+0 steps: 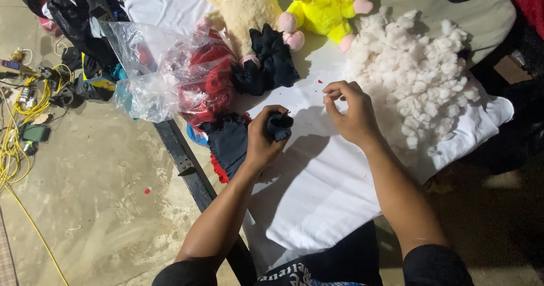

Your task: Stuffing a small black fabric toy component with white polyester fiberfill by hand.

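My left hand (262, 141) grips a small dark navy fabric piece (280, 125), bunched at its top, over a white cloth (317, 190). More dark fabric with a red fringe (225, 145) lies just left of that hand. My right hand (348, 111) hovers a little to the right with fingertips pinched together; whether it holds a thread or needle is too small to tell. A big heap of white stuffing (416, 76) sits right beside the right hand.
A clear plastic bag with red fabric (170, 73) lies at left, a black fabric bundle (269, 62) behind it. A beige plush toy (243, 5) and a yellow plush toy (323, 8) lie at the back. Yellow cables (17, 133) run over the concrete floor.
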